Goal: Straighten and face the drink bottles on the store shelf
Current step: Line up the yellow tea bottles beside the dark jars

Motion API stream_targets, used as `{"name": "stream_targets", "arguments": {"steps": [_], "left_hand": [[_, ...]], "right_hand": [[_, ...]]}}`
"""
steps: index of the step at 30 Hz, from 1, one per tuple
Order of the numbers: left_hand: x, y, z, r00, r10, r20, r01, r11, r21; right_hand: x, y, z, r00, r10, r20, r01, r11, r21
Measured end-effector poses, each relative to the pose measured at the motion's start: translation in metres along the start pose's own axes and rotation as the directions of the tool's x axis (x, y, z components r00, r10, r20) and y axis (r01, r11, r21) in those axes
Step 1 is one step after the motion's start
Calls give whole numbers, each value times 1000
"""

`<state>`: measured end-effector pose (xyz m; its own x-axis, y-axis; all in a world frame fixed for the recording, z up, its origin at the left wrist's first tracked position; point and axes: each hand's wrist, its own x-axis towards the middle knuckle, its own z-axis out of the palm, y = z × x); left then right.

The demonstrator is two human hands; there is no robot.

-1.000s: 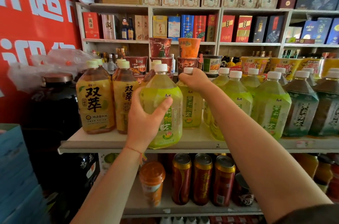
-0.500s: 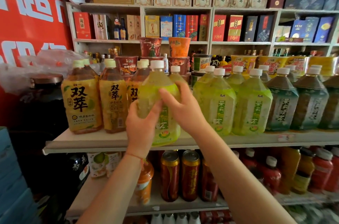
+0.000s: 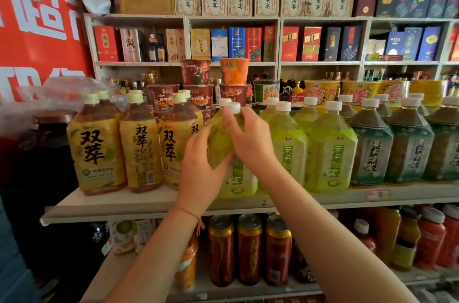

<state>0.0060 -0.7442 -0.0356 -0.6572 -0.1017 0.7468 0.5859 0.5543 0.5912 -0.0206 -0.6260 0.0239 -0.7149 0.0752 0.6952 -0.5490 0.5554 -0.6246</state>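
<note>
A large green tea bottle (image 3: 238, 178) with a white cap stands at the front of the white shelf (image 3: 154, 205). My left hand (image 3: 201, 173) grips its lower left side. My right hand (image 3: 250, 143) grips its upper right shoulder, fingers up near the cap. Its label faces partly to the right. To its left stand amber bottles with yellow labels (image 3: 96, 148). To its right stands a row of more green bottles (image 3: 330, 151), then dark tea bottles (image 3: 370, 148).
Stacked instant noodle cups (image 3: 196, 89) sit behind the bottles. Red and gold cans (image 3: 249, 250) and red bottles (image 3: 432, 238) fill the shelf below. Boxed goods line the upper shelves. A red banner (image 3: 37, 17) hangs at left.
My right hand left the cap of the bottle behind and took hold of the front green bottle. Both hands now hold it, and it sits further back on the shelf.
</note>
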Motion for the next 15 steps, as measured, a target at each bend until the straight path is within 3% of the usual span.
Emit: {"name": "stream_targets", "arguments": {"steps": [4,9,15], "left_hand": [[-9,-11,3,983,176,-58,-160,963,215],[-21,-24,12,983,179,-40,-154,923,353],[-2,-25,-5,932,243,-269,-94,879,468]], "right_hand": [[2,0,8,998,-44,-33,42,997,-69],[-3,4,18,969,-222,-105,187,945,-268],[-1,16,23,906,-396,-151,332,884,-327]]}}
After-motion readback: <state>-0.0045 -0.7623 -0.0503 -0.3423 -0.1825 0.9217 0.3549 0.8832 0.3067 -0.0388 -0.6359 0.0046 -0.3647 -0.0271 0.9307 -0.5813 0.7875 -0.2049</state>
